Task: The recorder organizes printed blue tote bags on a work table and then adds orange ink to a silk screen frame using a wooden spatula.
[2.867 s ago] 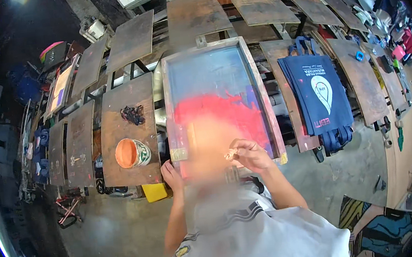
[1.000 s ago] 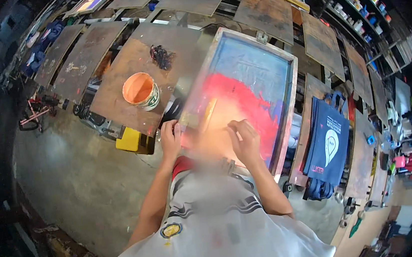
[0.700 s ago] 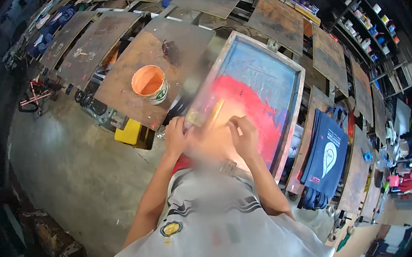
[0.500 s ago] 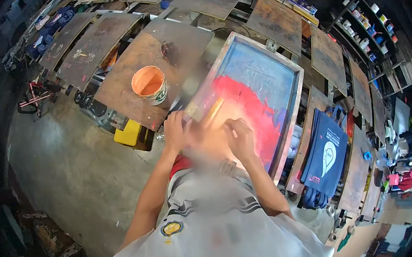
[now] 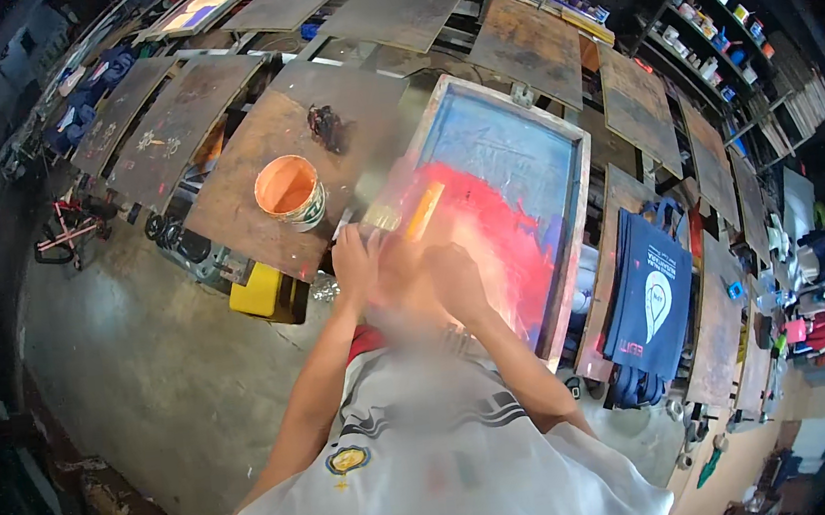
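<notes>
A screen-printing frame [image 5: 571,231] lies tilted in front of me, with blue mesh [image 5: 511,142] at its far end and red ink [image 5: 522,246] smeared across the middle. Nearer me the surface is pale orange. A yellow strip [image 5: 425,211] stands out near the frame's left side; blur hides what it belongs to. My left hand [image 5: 355,264] is by the frame's left edge, fingers bent inward. Over the pale orange part is my right hand [image 5: 457,281], its fingers curled and blurred. What either hand grips is hidden in the blur.
An orange-smeared bucket [image 5: 290,192] stands on the brown board [image 5: 235,191] to the left, beside a dark crumpled lump [image 5: 327,128]. A yellow box [image 5: 265,293] sits below. Navy printed bags [image 5: 650,298] lie to the right. More boards and a bottle shelf [image 5: 711,40] are beyond.
The view has shifted slightly. Relative to the frame, the yellow strip and my left hand have moved a little to the right. My right hand looks more curled and more blurred.
</notes>
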Demonstrator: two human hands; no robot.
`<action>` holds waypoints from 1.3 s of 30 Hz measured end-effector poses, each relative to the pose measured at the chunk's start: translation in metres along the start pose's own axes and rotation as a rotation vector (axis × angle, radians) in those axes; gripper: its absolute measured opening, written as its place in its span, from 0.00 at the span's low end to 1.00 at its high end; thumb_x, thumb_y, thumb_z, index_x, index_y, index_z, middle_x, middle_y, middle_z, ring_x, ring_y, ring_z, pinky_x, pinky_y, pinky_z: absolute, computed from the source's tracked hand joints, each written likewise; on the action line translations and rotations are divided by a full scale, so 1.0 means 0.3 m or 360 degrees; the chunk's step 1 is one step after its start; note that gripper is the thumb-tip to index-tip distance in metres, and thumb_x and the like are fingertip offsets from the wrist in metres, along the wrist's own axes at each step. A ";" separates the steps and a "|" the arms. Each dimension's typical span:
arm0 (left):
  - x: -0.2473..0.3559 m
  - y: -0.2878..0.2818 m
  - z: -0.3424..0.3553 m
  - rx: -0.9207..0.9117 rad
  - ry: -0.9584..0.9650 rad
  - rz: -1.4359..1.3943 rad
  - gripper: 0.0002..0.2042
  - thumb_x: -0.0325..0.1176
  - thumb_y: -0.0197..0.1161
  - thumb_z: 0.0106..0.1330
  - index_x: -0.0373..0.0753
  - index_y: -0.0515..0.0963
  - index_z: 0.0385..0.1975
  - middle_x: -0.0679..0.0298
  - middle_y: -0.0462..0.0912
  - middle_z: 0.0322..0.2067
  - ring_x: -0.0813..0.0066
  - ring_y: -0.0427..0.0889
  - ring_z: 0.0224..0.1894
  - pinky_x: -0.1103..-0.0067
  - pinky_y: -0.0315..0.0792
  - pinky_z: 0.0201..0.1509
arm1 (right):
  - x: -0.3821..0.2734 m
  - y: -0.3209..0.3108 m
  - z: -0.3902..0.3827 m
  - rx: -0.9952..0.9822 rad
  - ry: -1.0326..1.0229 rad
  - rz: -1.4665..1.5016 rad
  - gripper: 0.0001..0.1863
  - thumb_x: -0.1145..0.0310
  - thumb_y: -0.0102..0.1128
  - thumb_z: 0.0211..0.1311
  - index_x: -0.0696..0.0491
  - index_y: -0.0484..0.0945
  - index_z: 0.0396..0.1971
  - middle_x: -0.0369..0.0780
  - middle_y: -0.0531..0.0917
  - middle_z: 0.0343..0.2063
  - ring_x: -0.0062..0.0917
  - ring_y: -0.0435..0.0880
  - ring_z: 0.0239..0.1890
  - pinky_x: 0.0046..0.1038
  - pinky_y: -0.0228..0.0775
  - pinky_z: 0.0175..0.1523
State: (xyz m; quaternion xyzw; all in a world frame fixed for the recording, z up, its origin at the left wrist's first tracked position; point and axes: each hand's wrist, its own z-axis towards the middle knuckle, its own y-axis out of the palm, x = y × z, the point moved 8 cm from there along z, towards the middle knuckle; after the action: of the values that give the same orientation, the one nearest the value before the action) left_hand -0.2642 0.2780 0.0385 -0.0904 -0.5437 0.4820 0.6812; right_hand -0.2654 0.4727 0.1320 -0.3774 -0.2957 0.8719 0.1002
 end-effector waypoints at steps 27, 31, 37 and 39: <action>-0.022 0.008 -0.016 0.0064 0.0031 -0.0074 0.17 0.43 0.57 0.69 0.33 0.70 0.43 0.44 0.76 0.39 0.39 0.75 0.41 0.55 0.68 0.42 | -0.031 0.010 0.053 0.0111 0.0100 0.0070 0.04 0.74 0.63 0.59 0.59 0.79 0.32 0.44 0.81 0.26 0.37 0.78 0.29 0.36 0.70 0.37; -0.047 0.034 -0.017 -0.0046 -0.0019 0.0007 0.16 0.42 0.57 0.69 0.33 0.70 0.41 0.44 0.76 0.39 0.38 0.75 0.40 0.55 0.68 0.42 | -0.051 -0.010 0.085 0.0107 0.0142 0.0034 0.06 0.73 0.63 0.59 0.59 0.80 0.33 0.45 0.82 0.27 0.39 0.79 0.30 0.37 0.70 0.38; -0.028 0.030 -0.004 -0.0022 0.0018 0.0021 0.15 0.41 0.58 0.68 0.33 0.70 0.40 0.44 0.75 0.37 0.39 0.76 0.39 0.54 0.68 0.41 | -0.053 0.010 0.080 0.0081 0.0099 0.0079 0.07 0.72 0.63 0.60 0.60 0.80 0.35 0.46 0.82 0.27 0.40 0.81 0.30 0.37 0.71 0.38; -0.019 0.029 -0.001 -0.0019 0.0046 -0.0058 0.15 0.41 0.58 0.68 0.33 0.70 0.40 0.45 0.76 0.38 0.39 0.76 0.39 0.54 0.68 0.41 | -0.008 0.048 0.057 -0.0004 0.0207 0.0065 0.08 0.75 0.63 0.56 0.59 0.81 0.36 0.46 0.83 0.31 0.39 0.81 0.34 0.36 0.73 0.41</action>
State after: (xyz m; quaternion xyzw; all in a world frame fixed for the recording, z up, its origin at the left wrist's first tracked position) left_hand -0.2685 0.2784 0.0289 -0.0915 -0.5382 0.4649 0.6971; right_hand -0.2755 0.4525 0.1342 -0.4392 -0.2820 0.8470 0.1009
